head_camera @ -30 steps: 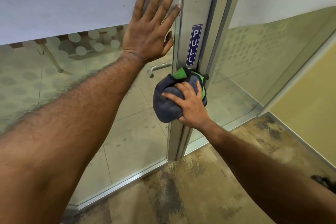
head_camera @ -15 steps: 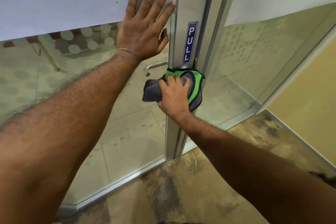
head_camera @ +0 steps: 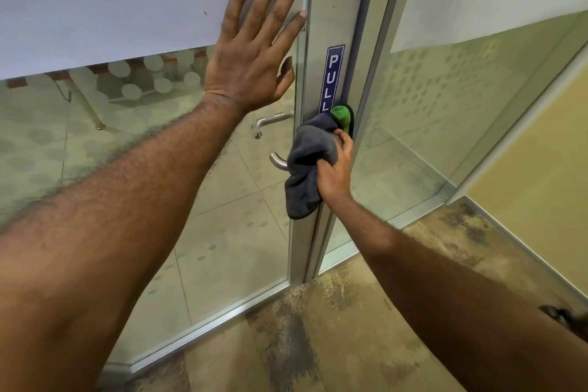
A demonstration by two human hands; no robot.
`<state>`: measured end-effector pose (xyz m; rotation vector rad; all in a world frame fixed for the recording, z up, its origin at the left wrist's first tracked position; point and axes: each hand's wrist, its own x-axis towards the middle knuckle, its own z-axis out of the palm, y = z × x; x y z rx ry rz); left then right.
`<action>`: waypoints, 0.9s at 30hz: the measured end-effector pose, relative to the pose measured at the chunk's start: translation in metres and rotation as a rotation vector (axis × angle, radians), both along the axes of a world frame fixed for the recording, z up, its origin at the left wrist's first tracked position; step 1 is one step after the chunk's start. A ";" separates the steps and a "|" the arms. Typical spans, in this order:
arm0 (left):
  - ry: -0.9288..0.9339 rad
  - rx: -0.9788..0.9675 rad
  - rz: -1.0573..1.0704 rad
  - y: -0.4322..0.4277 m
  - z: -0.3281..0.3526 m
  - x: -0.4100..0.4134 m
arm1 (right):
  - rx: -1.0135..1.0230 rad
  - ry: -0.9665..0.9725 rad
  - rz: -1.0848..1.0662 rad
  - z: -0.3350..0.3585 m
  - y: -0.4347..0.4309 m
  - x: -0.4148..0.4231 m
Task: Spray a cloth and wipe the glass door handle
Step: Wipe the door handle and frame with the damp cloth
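Note:
My right hand (head_camera: 335,169) grips a grey cloth with a green edge (head_camera: 307,165) and presses it over the metal lever handle (head_camera: 278,160) on the door's aluminium stile. Only the handle's curved left end shows; the rest is hidden under the cloth. My left hand (head_camera: 254,57) lies flat on the frosted glass door (head_camera: 111,3) above the handle, fingers spread, holding nothing. A second lever handle (head_camera: 270,122) is visible through the glass on the far side.
A blue PULL sign (head_camera: 332,79) runs down the stile just above the cloth. To the right stand a fixed glass panel (head_camera: 429,105) and a yellow wall (head_camera: 534,162). Mottled brown carpet (head_camera: 318,328) covers the floor below.
My right hand has shifted with the cloth to the right along the handle, uncovering the handle's left tip; the cloth now hangs lower. My left hand stays flat on the glass.

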<state>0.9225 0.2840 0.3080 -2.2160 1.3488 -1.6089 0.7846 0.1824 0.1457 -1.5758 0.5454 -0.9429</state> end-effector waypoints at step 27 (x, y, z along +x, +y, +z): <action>-0.007 0.004 0.007 0.003 0.001 -0.001 | 1.182 0.044 0.048 0.019 0.052 0.029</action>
